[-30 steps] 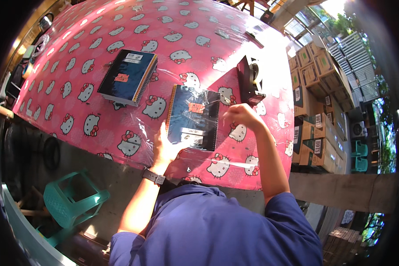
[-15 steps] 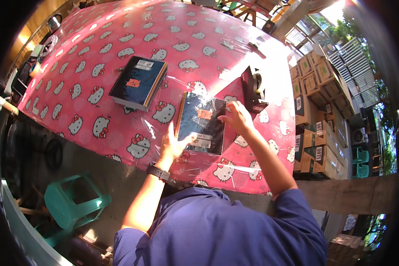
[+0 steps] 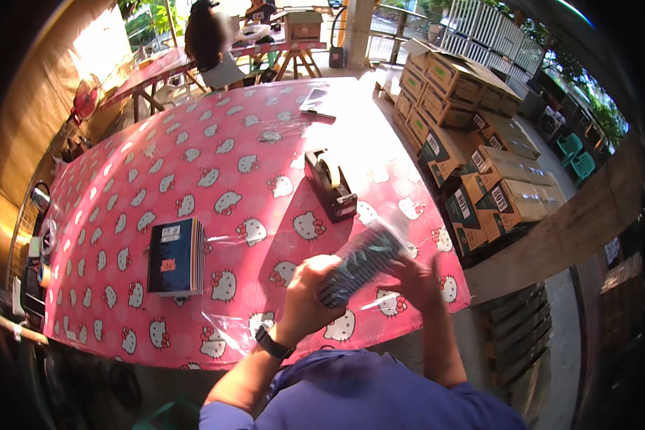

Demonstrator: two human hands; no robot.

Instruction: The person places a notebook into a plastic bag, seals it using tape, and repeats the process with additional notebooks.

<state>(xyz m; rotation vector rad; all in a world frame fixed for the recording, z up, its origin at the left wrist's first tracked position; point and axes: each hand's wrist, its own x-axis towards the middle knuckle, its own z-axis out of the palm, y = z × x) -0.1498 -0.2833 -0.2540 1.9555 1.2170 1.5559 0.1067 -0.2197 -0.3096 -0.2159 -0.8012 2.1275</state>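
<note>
My left hand [image 3: 307, 292] is closed round one end of a bundle of spiral notebooks [image 3: 364, 261] in clear plastic. The bundle is tilted above the table, with its spiral side showing and its far end blurred. Beside it, my right hand [image 3: 417, 283] has its fingers spread, smeared by motion; whether it touches the plastic I cannot tell. To the left, a stack of dark blue notebooks [image 3: 172, 252] with orange lettering lies on the table. Beyond my hands stands a black tape dispenser [image 3: 330, 185] with a roll of tape.
A pink cat-patterned plastic cover lies over the table [image 3: 193, 179]. Some flat object [image 3: 318, 102] rests at its far edge. Stacked cardboard boxes [image 3: 473, 143] stand to the right. Two people [image 3: 209, 43] are at another table behind, and a red fan [image 3: 87, 99] stands at the left.
The notebook bundle, flat on the table before, is now lifted and tilted in my left hand. My right hand has come off its edge. The view has turned toward the right and farther up.
</note>
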